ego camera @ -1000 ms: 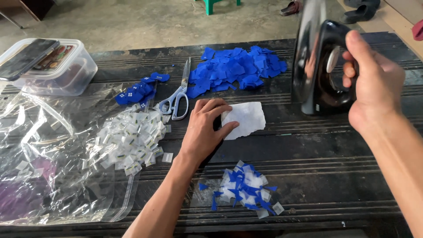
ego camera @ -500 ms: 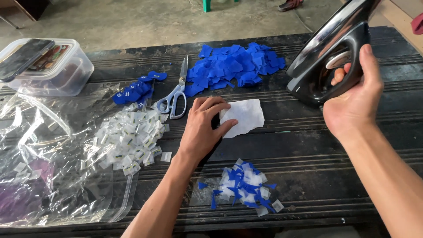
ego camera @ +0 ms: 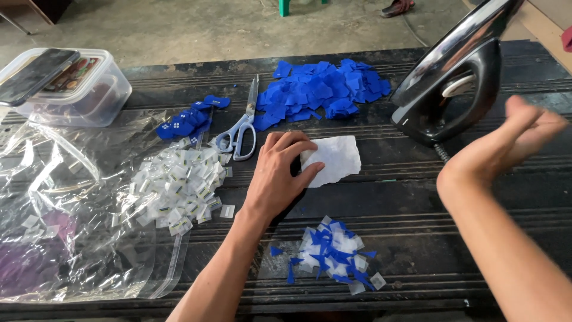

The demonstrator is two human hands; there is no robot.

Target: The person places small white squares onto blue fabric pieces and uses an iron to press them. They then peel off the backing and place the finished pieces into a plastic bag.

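My left hand lies flat on the dark table, its fingers pressing the left edge of a white sheet of paper. My right hand hovers open and blurred just right of a black clothes iron, which stands tilted on its heel at the table's right; the hand is off its handle. Below the paper lies a small heap of blue and white scraps. Scissors with pale handles lie just left of my left hand.
A pile of blue fabric pieces sits at the back, a smaller blue pile left of the scissors. White tags lie on a clear plastic bag. A clear lidded box with a phone on it stands far left.
My right hand lowered the iron from the air, stood it on the table at the right, and let go of it. My left hand stayed on the paper.
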